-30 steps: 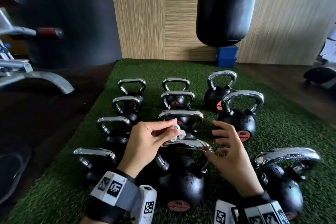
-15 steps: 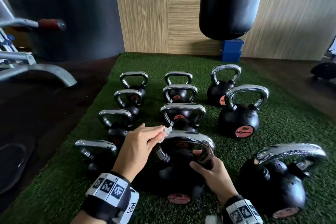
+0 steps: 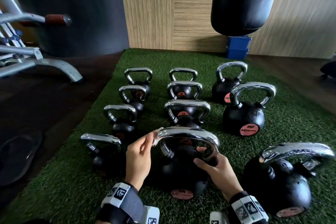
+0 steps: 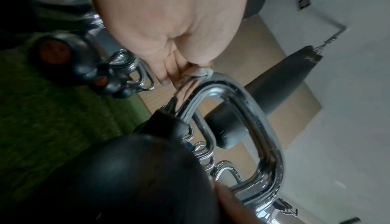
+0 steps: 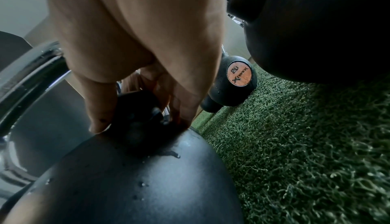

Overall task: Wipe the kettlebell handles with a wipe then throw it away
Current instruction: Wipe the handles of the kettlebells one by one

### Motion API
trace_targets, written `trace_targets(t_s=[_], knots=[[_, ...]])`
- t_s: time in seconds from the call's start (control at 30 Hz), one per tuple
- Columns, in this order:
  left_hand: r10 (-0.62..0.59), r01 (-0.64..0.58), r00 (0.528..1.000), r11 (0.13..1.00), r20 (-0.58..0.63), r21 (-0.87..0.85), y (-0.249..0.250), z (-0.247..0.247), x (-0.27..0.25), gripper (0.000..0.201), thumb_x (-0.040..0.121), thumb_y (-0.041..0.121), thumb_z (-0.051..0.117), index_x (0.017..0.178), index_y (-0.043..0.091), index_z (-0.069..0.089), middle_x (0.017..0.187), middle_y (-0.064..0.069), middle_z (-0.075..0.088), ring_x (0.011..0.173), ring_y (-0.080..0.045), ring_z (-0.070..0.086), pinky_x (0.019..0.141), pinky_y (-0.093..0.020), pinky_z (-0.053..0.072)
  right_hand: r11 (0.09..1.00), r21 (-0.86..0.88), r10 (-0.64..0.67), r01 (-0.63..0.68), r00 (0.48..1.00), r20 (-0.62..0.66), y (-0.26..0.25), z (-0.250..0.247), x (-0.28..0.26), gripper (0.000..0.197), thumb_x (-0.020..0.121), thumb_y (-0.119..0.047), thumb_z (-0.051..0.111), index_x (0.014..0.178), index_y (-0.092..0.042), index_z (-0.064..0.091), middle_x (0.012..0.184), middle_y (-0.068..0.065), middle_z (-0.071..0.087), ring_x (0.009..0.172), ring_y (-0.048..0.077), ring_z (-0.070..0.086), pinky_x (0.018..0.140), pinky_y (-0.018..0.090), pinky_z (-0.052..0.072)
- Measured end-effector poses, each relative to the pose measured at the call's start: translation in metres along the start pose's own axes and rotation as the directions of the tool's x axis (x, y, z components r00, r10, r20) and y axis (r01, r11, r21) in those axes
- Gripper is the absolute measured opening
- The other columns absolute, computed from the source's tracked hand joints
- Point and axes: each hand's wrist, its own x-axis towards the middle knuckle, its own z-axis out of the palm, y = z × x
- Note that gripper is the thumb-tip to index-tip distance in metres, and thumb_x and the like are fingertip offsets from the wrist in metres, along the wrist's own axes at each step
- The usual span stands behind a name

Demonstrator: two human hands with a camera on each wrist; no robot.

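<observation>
A large black kettlebell [image 3: 181, 171] with a chrome handle [image 3: 189, 132] stands nearest me on the green turf. My left hand [image 3: 140, 154] pinches a small crumpled white wipe [image 3: 156, 137] against the handle's left corner; the left wrist view shows the wipe [image 4: 197, 72] pressed on the chrome bend [image 4: 242, 97]. My right hand [image 3: 216, 167] grips the base of the handle's right leg, fingers curled round it, as the right wrist view confirms with the hand [image 5: 145, 84] on the black ball [image 5: 135, 181].
Several more kettlebells stand in rows on the turf [image 3: 291, 122], one marked 20 [image 3: 243, 120] at right and a big one [image 3: 278, 183] at near right. A black punch bag [image 3: 241, 0] hangs behind, a blue box [image 3: 238, 47] below it. A metal bench frame [image 3: 36, 63] is at left.
My right hand dropped from the air onto the handle's right leg and took hold. My left hand slid the wipe from the handle's top towards its left corner.
</observation>
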Motion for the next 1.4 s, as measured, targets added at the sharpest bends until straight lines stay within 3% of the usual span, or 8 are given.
trace_targets(t_s=[0.17,0.37,0.53,0.7,0.93,1.1,1.2,1.4], knots=[[-0.183,0.183,0.982,0.983,-0.041,-0.021,-0.023,0.009,-0.030,0.022,0.101,0.032,0.056,0.104,0.029,0.077,0.096,0.021,0.078,0.103,0.000,0.071,0.079,-0.004,0.050,1.000,-0.008,0.000,0.000,1.000,-0.017,-0.001,0.001,0.000,0.050,0.064,-0.047,0.088,0.110,-0.033,0.074,0.105,-0.003,0.078,0.104,0.013,0.073,0.097,0.048,0.057],[-0.082,0.086,0.991,0.996,0.105,-0.033,-0.021,0.006,-0.040,0.035,0.094,0.027,0.070,0.126,0.013,0.072,0.112,0.007,0.079,0.110,-0.006,0.072,0.091,-0.016,0.054,0.996,-0.089,0.016,-0.015,1.000,0.000,-0.012,-0.004,-0.002,0.048,0.060,-0.046,0.090,0.103,-0.032,0.076,0.107,-0.009,0.077,0.105,0.008,0.071,0.099,0.045,0.055],[0.023,-0.042,0.990,0.990,0.142,0.134,-0.017,0.007,-0.016,0.025,0.088,0.020,0.080,0.112,0.014,0.079,0.102,0.012,0.080,0.101,-0.005,0.074,0.085,-0.016,0.055,0.937,-0.348,0.043,-0.030,0.999,0.030,-0.020,-0.026,-0.013,0.042,0.057,-0.043,0.094,0.087,-0.020,0.075,0.113,-0.006,0.068,0.106,0.014,0.067,0.098,0.041,0.054],[0.027,-0.087,0.983,0.937,0.179,0.337,-0.014,0.031,0.018,0.026,0.089,0.030,0.080,0.112,0.018,0.080,0.105,0.010,0.079,0.097,0.004,0.071,0.077,-0.007,0.049,0.804,-0.547,-0.141,0.233,0.969,0.205,-0.032,-0.028,-0.033,0.011,0.075,-0.010,0.077,0.085,-0.016,0.075,0.102,-0.004,0.065,0.089,0.016,0.065,0.076,0.038,0.054],[-0.021,-0.141,0.951,0.859,0.310,0.492,-0.012,0.063,0.042,0.008,0.090,0.025,0.075,0.092,0.017,0.076,0.075,0.003,0.074,0.070,0.010,0.056,0.067,-0.027,0.048,0.737,-0.601,-0.099,0.309,0.929,0.356,-0.051,-0.005,-0.027,0.039,0.077,0.013,0.056,0.094,-0.013,0.079,0.095,-0.005,0.073,0.090,0.007,0.068,0.079,0.023,0.055],[-0.248,0.190,0.858,0.967,0.450,0.170,-0.015,0.054,0.043,0.035,0.099,0.018,0.065,0.132,0.007,0.068,0.127,0.005,0.070,0.117,0.002,0.062,0.105,-0.017,0.043,0.778,-0.582,-0.220,0.235,0.971,0.098,-0.050,0.008,0.004,0.030,0.089,-0.012,0.068,0.115,-0.024,0.073,0.108,-0.001,0.067,0.101,0.016,0.062,0.092,0.029,0.049],[-0.191,0.141,0.904,0.978,0.382,0.156,-0.017,0.055,0.040,0.029,0.099,0.005,0.064,0.128,0.002,0.068,0.119,0.013,0.072,0.112,0.008,0.064,0.096,-0.006,0.045,0.798,-0.600,-0.030,0.054,0.998,0.050,-0.034,0.034,0.019,0.050,0.095,-0.026,0.060,0.143,-0.020,0.050,0.137,0.005,0.056,0.126,0.025,0.052,0.108,0.038,0.041],[-0.284,0.249,0.903,0.957,0.323,0.147,-0.011,0.056,0.048,0.018,0.089,0.005,0.077,0.105,0.013,0.080,0.103,-0.009,0.080,0.099,-0.024,0.074,0.102,-0.053,0.055,0.860,-0.508,0.015,-0.038,0.999,-0.049,-0.022,0.045,0.015,0.062,0.079,-0.051,0.043,0.133,-0.029,0.061,0.135,-0.004,0.060,0.124,0.019,0.056,0.105,0.036,0.044]])
